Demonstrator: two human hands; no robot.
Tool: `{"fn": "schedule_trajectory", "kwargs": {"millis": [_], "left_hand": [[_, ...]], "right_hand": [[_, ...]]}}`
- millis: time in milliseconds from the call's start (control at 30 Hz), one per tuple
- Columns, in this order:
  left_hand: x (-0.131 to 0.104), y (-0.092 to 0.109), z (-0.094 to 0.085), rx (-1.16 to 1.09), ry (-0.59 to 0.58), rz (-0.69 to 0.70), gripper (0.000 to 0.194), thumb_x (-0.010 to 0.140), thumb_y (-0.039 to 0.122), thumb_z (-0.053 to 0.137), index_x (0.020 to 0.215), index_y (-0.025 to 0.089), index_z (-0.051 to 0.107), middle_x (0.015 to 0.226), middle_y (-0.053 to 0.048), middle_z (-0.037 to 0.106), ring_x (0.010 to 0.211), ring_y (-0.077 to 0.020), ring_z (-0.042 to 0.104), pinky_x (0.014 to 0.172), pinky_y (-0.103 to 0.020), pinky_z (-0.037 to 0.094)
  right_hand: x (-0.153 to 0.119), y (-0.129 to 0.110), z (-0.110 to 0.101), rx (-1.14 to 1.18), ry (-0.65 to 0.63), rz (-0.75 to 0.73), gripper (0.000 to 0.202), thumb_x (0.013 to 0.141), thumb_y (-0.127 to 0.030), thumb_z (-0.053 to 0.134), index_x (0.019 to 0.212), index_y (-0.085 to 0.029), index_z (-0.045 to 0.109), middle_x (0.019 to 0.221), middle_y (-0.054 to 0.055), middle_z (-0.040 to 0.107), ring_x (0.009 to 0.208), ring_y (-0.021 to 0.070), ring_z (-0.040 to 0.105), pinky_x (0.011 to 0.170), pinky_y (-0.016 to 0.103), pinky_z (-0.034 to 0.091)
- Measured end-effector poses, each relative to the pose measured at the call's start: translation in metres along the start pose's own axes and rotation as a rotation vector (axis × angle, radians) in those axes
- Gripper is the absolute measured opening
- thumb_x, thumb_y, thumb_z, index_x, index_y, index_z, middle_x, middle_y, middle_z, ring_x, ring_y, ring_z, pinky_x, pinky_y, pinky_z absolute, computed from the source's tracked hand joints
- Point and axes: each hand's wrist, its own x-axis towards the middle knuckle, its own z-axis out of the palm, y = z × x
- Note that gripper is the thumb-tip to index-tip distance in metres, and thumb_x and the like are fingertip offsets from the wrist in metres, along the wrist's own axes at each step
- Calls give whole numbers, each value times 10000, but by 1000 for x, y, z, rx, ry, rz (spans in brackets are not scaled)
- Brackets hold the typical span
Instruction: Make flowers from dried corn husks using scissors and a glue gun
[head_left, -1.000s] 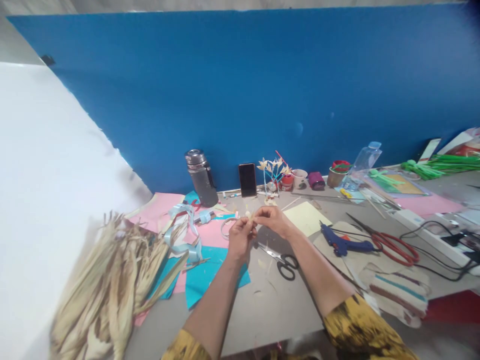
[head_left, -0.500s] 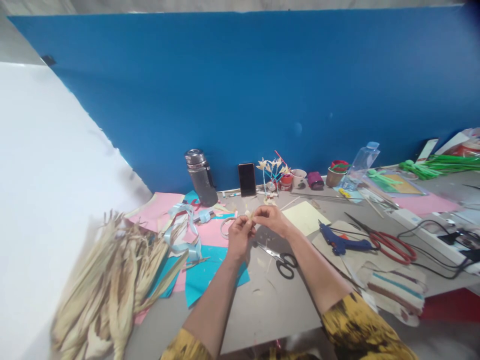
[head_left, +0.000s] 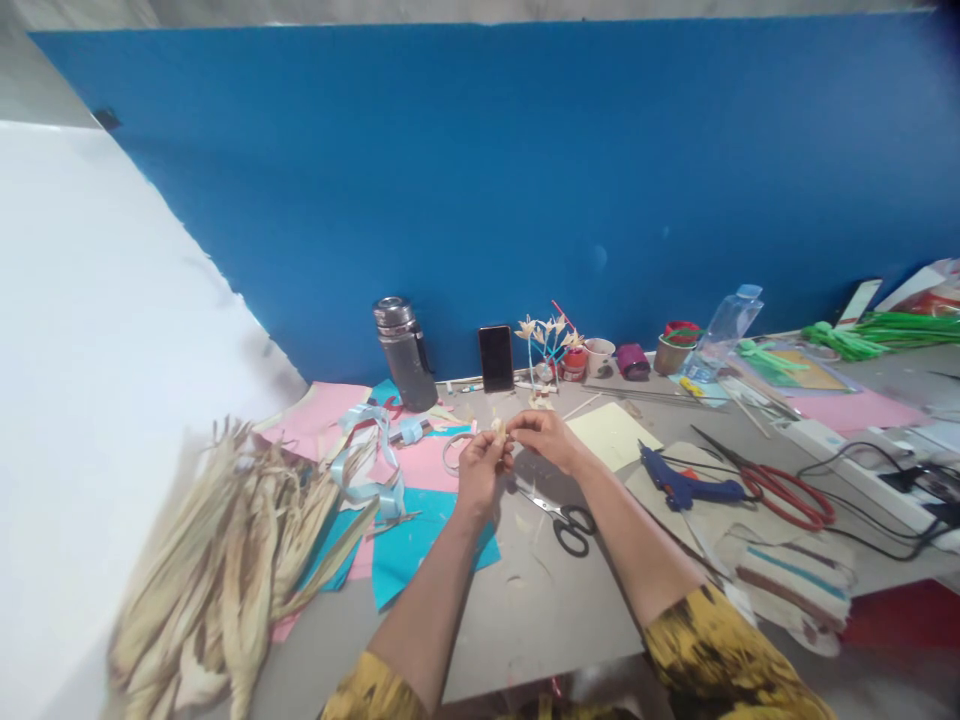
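**Small pale piece (head_left: 498, 431) pinched upright between two busy hands**

From here I see the left hand (head_left: 484, 466) closed on the pale piece, thumb against fingers. It looks like a scrap of husk, held above the tabletop (head_left: 547, 630), near the middle. Its long axis runs roughly up from the fingertips, the free end pointing up and away from the person; the piece is too small for me to tell its exact tilt.

The right hand (head_left: 546, 438) has its thumb and fingertips drawn together just beside the piece; I can't tell whether they grip its edge.

Just below the hands lie black-handled scissors (head_left: 568, 530), blades pointing toward the left hand. Beyond the hands, a phone (head_left: 496, 359) leans against the blue partition (head_left: 450, 180), between an upright thermos (head_left: 405, 358) and some pale flowers (head_left: 550, 332) on thin stems. Dried corn husks (head_left: 240, 570) are heaped on the person's left, beside pink and blue sheets and a curling light-blue ribbon (head_left: 361, 492). On the right sit a blue glue gun (head_left: 690, 487) and red-handled scissors (head_left: 787, 495).
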Motion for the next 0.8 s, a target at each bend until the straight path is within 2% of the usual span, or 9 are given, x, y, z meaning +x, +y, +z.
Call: {"fn": "schedule_trajectory", "kwargs": {"millis": [100, 200, 433, 667, 800], "left_hand": [[1, -2, 0, 38, -8, 16, 372, 689, 472, 800, 758, 149, 630, 691, -18, 649, 515, -81, 527, 526, -216, 400], [-1, -2, 0, 77, -11, 50, 371, 715, 487, 782, 746, 150, 631, 670, -11, 637, 510, -83, 528, 524, -216, 399], [-2, -1, 2, 71, 60, 58, 396, 686, 506, 803, 750, 153, 634, 644, -6, 636, 492, -81, 529, 511, -211, 397], [1, -3, 0, -76, 148, 12, 374, 614, 431, 842, 778, 144, 667, 673, 6, 639, 469, -62, 509, 471, -199, 366], [1, 0, 0, -97, 241, 47, 327, 612, 382, 839, 768, 154, 665, 546, 55, 553, 446, -59, 472, 467, -191, 349]], "right_hand": [[0, 3, 0, 23, -7, 13, 193, 753, -351, 675, 787, -166, 722, 504, -53, 513, 471, 93, 398, 478, 234, 288], [0, 2, 1, 24, -11, 14, 225, 757, -383, 685, 776, -160, 711, 521, -50, 516, 471, 87, 383, 470, 233, 276], [-1, -2, 5, 63, 2, 35, 193, 708, -361, 715, 709, -173, 669, 490, -65, 490, 445, 78, 353, 451, 232, 243], [2, 6, 21, 167, 141, 67, 160, 692, -335, 695, 684, -178, 663, 470, -60, 493, 438, 83, 363, 446, 230, 256], [4, 10, 28, 189, 216, 85, 148, 688, -321, 678, 672, -174, 668, 455, -57, 482, 435, 84, 363, 445, 232, 253]]}}
